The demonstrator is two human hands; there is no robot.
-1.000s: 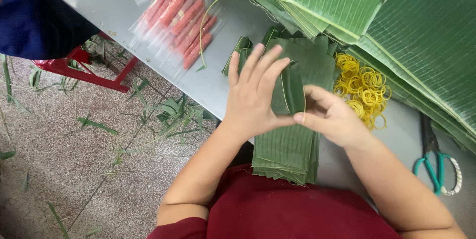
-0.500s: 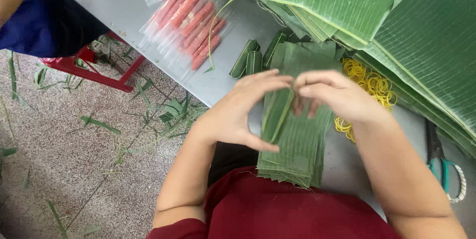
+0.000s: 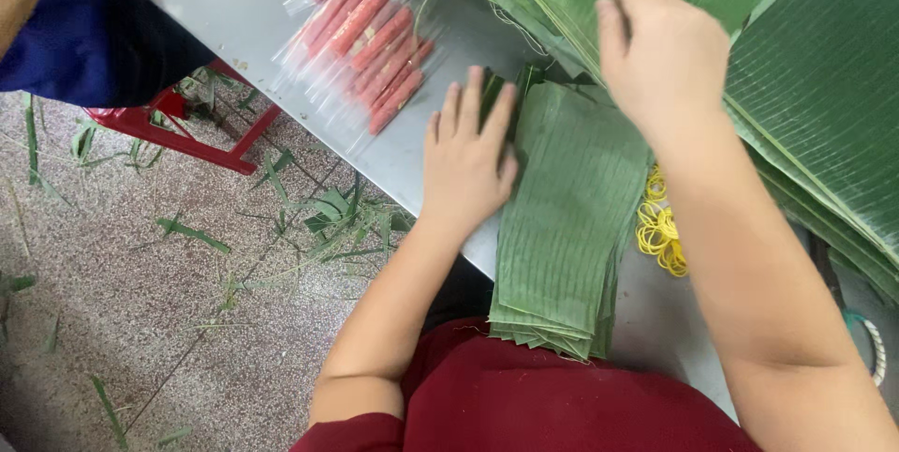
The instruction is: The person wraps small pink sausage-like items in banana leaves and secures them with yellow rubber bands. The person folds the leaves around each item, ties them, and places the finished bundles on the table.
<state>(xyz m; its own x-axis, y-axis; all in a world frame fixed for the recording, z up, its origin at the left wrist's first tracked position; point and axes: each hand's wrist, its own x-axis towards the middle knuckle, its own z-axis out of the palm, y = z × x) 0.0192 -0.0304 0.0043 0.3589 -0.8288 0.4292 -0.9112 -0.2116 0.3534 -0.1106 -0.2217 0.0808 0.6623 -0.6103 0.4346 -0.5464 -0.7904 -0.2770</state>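
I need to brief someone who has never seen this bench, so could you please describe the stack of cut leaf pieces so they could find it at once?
Start at the grey metal table and go to its near edge, just in front of the person in the dark red shirt. The stack of cut leaf pieces lies there, with the left hand flat at its left edge. Unlike the big whole leaves behind, it is a narrow, trimmed, layered pile, with yellow rubber bands on its right.

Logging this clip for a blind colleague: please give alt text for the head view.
A person's left hand presses flat on a stack of cut banana leaves on a metal table, while the right hand reaches up to large leaves. Wrapped pink sausages and yellow rubber bands lie nearby.
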